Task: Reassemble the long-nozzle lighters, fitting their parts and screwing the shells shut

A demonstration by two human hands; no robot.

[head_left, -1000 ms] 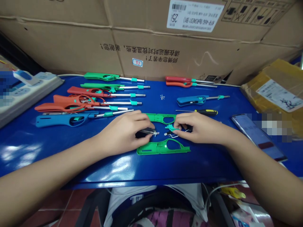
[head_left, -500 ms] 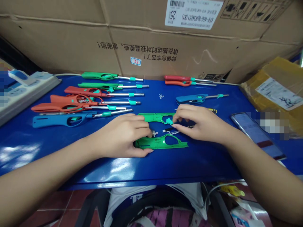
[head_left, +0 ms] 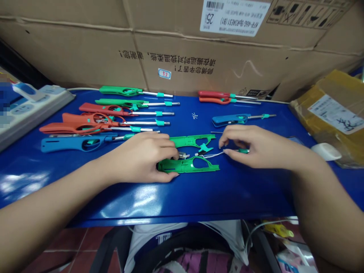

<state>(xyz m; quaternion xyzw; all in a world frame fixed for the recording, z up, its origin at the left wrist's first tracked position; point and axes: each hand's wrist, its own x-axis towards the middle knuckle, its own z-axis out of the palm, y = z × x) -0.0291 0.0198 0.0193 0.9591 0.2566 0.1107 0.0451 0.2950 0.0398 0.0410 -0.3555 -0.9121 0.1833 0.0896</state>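
Observation:
My left hand (head_left: 148, 155) is closed on the near green lighter casing half (head_left: 186, 165), thumb along its front edge. Its fingers also cover the left end of the far green casing half (head_left: 187, 141) and part of a small clear piece (head_left: 182, 155). Between the halves lie a teal trigger piece (head_left: 205, 148) and thin white wires (head_left: 213, 154). My right hand (head_left: 250, 146) hovers just right of these parts, thumb and forefinger apart, with nothing visible between them. Partly under it lies a piece with a green end (head_left: 243, 151).
Several assembled lighters, including a blue one (head_left: 78, 144), lie at the left. Two red lighters (head_left: 214, 96) and a blue lighter (head_left: 231, 120) lie at the back right. A large carton (head_left: 176, 49) stands behind. A power strip (head_left: 36, 106), a taped package (head_left: 335, 110) and a white object (head_left: 326, 151) flank the table.
My right hand has let go of the teal trigger piece and moved right; the piece now lies between the halves. The near casing half has shifted slightly left with my left hand.

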